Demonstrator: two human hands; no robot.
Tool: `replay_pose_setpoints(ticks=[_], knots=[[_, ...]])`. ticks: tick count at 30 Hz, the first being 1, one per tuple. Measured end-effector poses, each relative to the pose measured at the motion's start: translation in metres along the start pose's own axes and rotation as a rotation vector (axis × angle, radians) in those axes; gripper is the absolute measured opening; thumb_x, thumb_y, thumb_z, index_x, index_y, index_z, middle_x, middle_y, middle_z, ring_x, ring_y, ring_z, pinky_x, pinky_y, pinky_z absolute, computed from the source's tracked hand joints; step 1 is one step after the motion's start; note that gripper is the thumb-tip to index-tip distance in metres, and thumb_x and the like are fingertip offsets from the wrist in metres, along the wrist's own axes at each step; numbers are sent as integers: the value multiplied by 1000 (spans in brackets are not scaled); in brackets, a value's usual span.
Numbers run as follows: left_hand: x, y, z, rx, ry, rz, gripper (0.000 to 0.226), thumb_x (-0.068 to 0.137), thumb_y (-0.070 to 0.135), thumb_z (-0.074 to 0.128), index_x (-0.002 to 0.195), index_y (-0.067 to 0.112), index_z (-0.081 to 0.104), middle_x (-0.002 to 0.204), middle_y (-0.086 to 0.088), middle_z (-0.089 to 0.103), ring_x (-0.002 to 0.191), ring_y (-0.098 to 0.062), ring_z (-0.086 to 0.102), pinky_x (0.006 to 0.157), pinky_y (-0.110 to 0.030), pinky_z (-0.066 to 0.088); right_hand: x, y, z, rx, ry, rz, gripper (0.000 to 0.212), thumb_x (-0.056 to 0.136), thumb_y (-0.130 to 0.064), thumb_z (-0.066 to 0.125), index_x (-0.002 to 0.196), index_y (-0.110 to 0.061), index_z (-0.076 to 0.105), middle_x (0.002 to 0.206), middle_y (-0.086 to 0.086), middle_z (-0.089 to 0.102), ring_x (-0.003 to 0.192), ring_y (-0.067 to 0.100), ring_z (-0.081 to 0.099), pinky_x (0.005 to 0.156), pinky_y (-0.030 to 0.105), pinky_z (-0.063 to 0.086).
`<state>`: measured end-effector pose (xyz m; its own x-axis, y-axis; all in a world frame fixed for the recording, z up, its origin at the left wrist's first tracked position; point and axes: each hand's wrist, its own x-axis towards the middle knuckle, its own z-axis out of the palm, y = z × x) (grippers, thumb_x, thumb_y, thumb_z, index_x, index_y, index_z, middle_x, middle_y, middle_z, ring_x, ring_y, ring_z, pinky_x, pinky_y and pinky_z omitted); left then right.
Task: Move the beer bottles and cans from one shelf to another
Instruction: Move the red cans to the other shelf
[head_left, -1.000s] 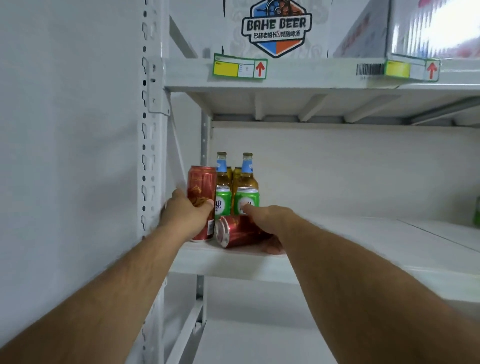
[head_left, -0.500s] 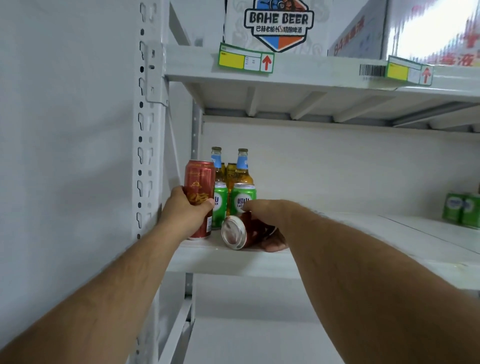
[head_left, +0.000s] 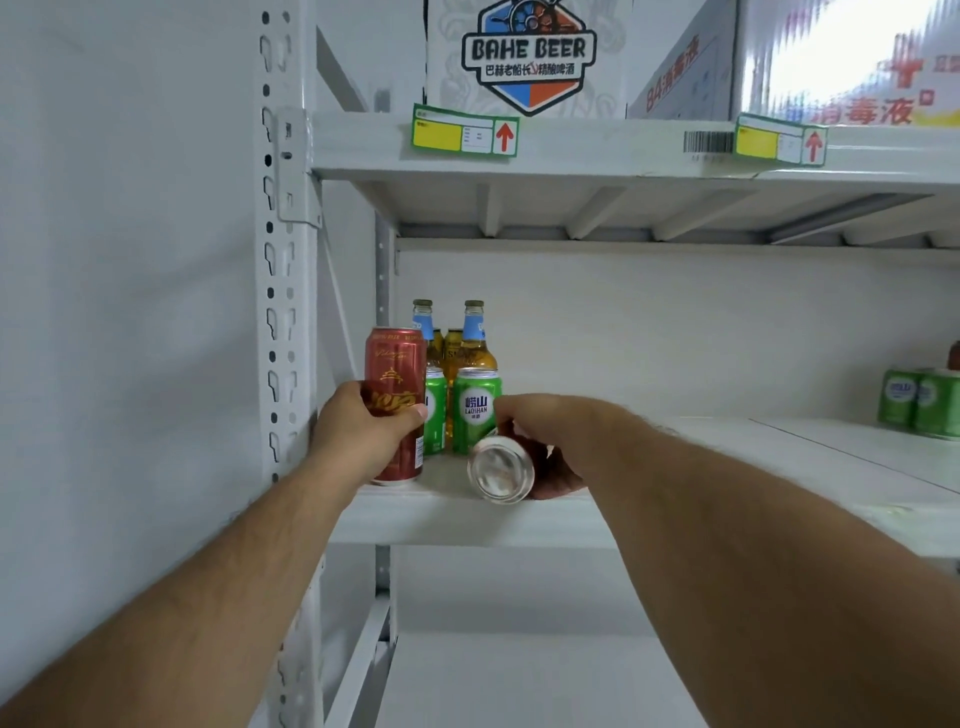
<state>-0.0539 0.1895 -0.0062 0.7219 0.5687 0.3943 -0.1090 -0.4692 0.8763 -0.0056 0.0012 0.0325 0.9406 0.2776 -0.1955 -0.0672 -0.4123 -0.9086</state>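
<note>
A tall red can (head_left: 395, 364) stands upright at the left end of the white middle shelf (head_left: 467, 525), and my left hand (head_left: 358, 434) is wrapped around its lower half. A second red can (head_left: 501, 470) lies on its side with its silver end facing me; my right hand (head_left: 545, 436) grips it from above and behind. Two green cans (head_left: 475, 408) stand just behind them. Amber beer bottles (head_left: 474, 338) with blue neck labels stand at the back against the wall.
More green cans (head_left: 917, 400) stand at the far right of the same shelf. The upper shelf (head_left: 597, 148) carries a BAHE BEER carton (head_left: 527, 52) and another box. A perforated white upright (head_left: 283, 260) flanks my left hand. A lower shelf (head_left: 519, 686) lies below.
The lying red can has turned under my right hand, so its silver end now faces me. My left hand stays on the upright red can. The camera moved closer.
</note>
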Motion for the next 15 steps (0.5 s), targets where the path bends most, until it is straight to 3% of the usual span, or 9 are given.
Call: replay_pose_setpoints(ticks=[3, 8, 12, 15], knots=[[-5, 4, 2, 13, -6, 9, 61, 82, 41, 82, 134, 21, 58, 124, -1, 68, 112, -27, 65, 96, -44, 51, 9, 7, -8, 18, 7, -10, 30, 84, -41, 68, 83, -11, 65, 53, 7, 68, 65, 25, 70, 68, 37, 62], [-15, 11, 6, -10, -55, 25, 58, 85, 36, 80, 136, 21, 55, 117, 4, 62, 109, -23, 61, 90, -41, 48, 13, 19, -30, 177, 65, -127, 49, 75, -34, 76, 112, -10, 54, 102, 16, 70, 88, 31, 72, 79, 42, 61], [-21, 16, 12, -38, -95, 40, 58, 85, 34, 81, 135, 22, 55, 115, 5, 60, 112, -24, 61, 99, -45, 48, 11, 26, -51, 254, 160, -265, 50, 79, -27, 77, 118, -7, 52, 97, 14, 71, 82, 26, 73, 73, 35, 59], [-24, 22, 19, -58, -140, 50, 51, 83, 34, 82, 127, 26, 58, 111, 6, 62, 107, -21, 60, 97, -43, 48, 7, 32, -66, 275, 217, -325, 50, 77, -25, 80, 116, -6, 55, 99, 13, 71, 84, 25, 72, 72, 33, 58]])
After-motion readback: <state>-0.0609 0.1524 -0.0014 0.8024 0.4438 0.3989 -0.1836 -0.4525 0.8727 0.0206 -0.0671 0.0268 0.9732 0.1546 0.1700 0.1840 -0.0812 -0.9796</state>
